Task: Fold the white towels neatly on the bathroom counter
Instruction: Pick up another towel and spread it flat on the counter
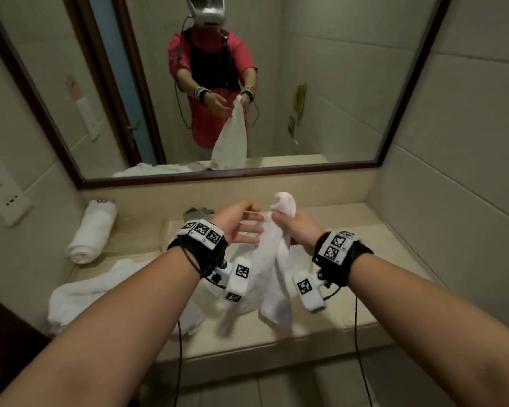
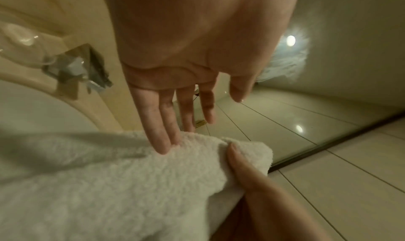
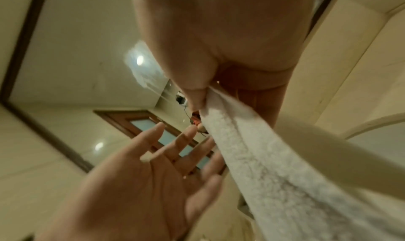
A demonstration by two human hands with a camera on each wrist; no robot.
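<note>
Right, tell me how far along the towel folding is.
Done: one rolled towel lies by the left wall. In hand: the right hand grips a hanging towel by its top; the left hand is open beside it. Left: a crumpled towel on the counter.

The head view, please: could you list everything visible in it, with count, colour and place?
held towel: one, white, hanging above the counter
rolled towel: one, white, back left of the counter
loose towel: one, white, heaped front left
counter: one, beige, below the mirror
mirror: one, dark-framed, on the wall, reflecting the person
wall socket: one, white, left wall
wrist cameras: two, black bands with marker tags
left hand: open, fingers beside the held towel
right hand: grips the held towel's top
</note>
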